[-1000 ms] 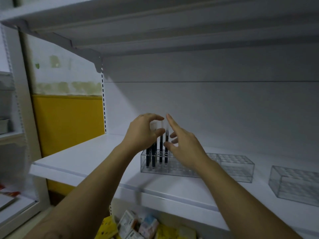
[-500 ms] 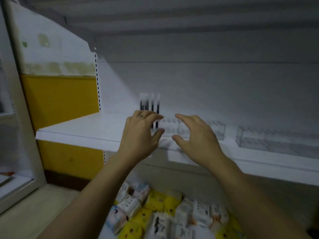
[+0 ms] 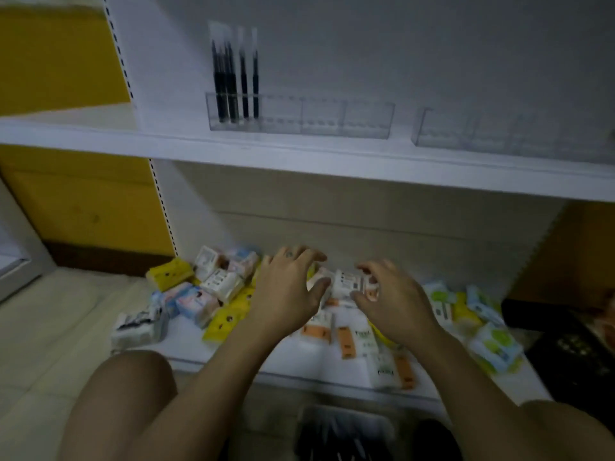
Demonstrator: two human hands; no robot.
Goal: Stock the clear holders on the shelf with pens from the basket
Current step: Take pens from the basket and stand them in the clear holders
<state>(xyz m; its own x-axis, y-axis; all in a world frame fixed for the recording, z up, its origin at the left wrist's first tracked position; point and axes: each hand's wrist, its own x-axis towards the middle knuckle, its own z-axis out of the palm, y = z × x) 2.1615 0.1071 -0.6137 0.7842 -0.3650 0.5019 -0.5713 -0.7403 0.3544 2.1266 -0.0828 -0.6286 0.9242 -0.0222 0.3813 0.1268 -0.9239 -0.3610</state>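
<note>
Head view: our left hand and right hand hover loosely spread above packets; pens stand in the clear holder.

We find free room above the clear holder right of the standing pens. Lower down, the shelf edge juts toward us, and scattered packs crowd the bottom shelf.

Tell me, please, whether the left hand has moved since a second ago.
Yes. The left hand has dropped from the pens in the holder to well below the shelf, over the packets.
</note>
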